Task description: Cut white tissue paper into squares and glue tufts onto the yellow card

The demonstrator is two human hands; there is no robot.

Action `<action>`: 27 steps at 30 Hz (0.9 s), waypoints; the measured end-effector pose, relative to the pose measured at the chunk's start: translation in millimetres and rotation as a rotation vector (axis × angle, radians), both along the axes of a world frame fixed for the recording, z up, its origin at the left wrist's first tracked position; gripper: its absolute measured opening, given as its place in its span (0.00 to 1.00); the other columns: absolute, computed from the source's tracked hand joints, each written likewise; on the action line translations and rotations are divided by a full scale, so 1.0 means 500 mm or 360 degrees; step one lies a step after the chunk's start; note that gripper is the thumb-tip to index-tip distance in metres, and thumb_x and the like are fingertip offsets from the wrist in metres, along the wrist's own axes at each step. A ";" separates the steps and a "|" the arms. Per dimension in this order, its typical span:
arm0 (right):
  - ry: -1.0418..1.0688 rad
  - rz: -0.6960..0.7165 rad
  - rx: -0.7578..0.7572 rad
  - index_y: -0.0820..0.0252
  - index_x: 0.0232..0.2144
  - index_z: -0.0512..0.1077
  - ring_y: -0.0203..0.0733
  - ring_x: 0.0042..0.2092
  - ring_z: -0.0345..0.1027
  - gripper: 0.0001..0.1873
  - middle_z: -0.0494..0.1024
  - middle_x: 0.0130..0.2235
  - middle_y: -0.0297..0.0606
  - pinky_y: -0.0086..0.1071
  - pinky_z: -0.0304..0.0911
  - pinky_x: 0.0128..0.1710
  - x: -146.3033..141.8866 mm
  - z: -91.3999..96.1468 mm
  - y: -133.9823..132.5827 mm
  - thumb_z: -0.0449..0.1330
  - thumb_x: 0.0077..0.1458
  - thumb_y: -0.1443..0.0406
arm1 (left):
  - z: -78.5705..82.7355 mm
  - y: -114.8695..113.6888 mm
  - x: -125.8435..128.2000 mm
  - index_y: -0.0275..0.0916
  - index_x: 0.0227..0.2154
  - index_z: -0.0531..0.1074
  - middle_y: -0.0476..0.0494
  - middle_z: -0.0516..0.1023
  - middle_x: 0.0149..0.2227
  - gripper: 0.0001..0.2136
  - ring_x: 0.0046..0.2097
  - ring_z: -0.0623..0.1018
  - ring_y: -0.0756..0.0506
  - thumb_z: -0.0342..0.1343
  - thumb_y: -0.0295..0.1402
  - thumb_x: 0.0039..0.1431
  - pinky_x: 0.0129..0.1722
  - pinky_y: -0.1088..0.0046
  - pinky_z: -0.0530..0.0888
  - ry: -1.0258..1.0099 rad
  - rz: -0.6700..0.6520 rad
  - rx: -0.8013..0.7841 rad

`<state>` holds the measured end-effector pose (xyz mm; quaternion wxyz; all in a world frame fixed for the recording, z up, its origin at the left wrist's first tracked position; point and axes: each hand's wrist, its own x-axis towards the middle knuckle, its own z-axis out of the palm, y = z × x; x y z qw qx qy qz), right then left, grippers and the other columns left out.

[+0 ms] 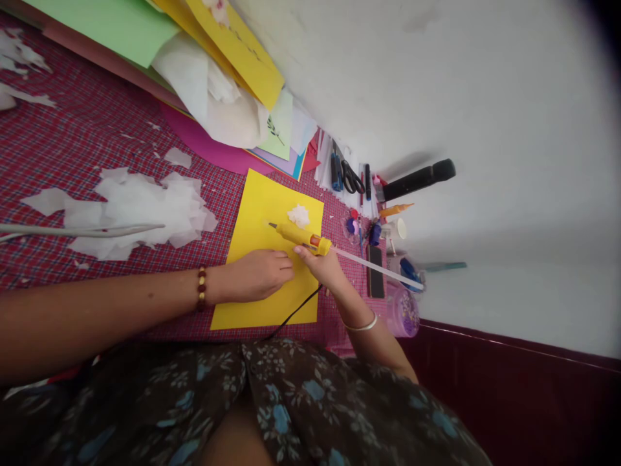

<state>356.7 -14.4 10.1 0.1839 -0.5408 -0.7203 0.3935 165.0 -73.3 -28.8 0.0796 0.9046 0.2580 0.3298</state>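
Observation:
A yellow sheet of paper (252, 213) lies flat on the checked cloth in front of me. My right hand (320, 262) is closed around a yellow hot glue gun (301, 238), its nozzle pointing left, low over the sheet. From its back end sticks a long translucent glue stick (378, 267). A black cord (303, 304) runs down from it toward my clothing. Just above the gun sits a small white paper flower (299, 215) on the sheet. My left hand (259, 275) rests on the paper with curled fingers below the nozzle; whatever may be inside them is hidden.
Cut white tissue pieces (140, 210) are heaped at left, crossed by a white cable (72, 230). Coloured papers (111, 32) are stacked at the back. Along the wall are black scissors (352, 178), a dark phone (375, 272) and a pink tub of beads (402, 312).

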 end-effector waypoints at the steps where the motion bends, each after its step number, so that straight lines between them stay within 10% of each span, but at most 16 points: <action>1: -0.0007 -0.0011 -0.0005 0.53 0.28 0.68 0.45 0.33 0.69 0.19 0.74 0.28 0.34 0.38 0.67 0.36 0.000 0.002 0.000 0.66 0.51 0.47 | 0.000 0.000 0.000 0.36 0.30 0.75 0.41 0.80 0.32 0.09 0.36 0.77 0.42 0.55 0.24 0.66 0.38 0.65 0.75 0.0001 0.0003 0.0003; 27: 0.0124 0.0061 -0.0029 0.53 0.27 0.61 0.37 0.28 0.57 0.24 0.63 0.26 0.29 0.33 0.59 0.30 -0.003 0.013 -0.005 0.62 0.54 0.43 | 0.004 -0.002 -0.001 0.36 0.29 0.74 0.42 0.80 0.33 0.09 0.36 0.77 0.43 0.55 0.24 0.66 0.38 0.65 0.74 0.0069 0.0018 -0.0015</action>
